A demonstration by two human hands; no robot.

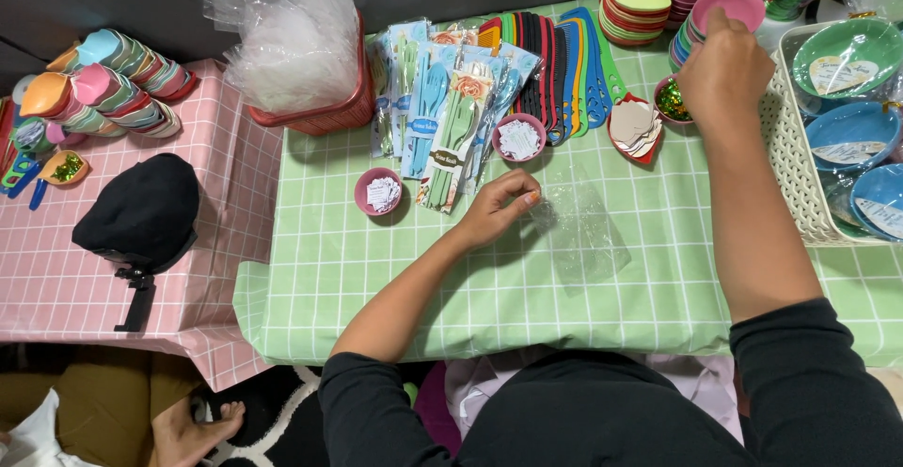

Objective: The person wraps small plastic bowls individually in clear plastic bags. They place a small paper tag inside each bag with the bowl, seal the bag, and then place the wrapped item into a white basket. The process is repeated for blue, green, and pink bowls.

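Observation:
My left hand [499, 205] rests on the green checked tablecloth [395, 269] and pinches the left edge of a clear plastic bag [583, 227] that lies flat there. My right hand [722, 74] reaches to the far right and grips the top pink bowl [736, 4] of a stack of small coloured bowls. A small bowl of green glitter [672, 100] and a heart-shaped dish of paper cut-outs [635, 126] lie just left of that hand.
Packaged cutlery sets [442, 100], a row of coloured combs [550, 53], two small pink bowls of paper tags [379, 191], a red basket of clear bags [310, 63], a white basket of wrapped bowls [847, 119], and a black cap [141, 213] on the pink cloth.

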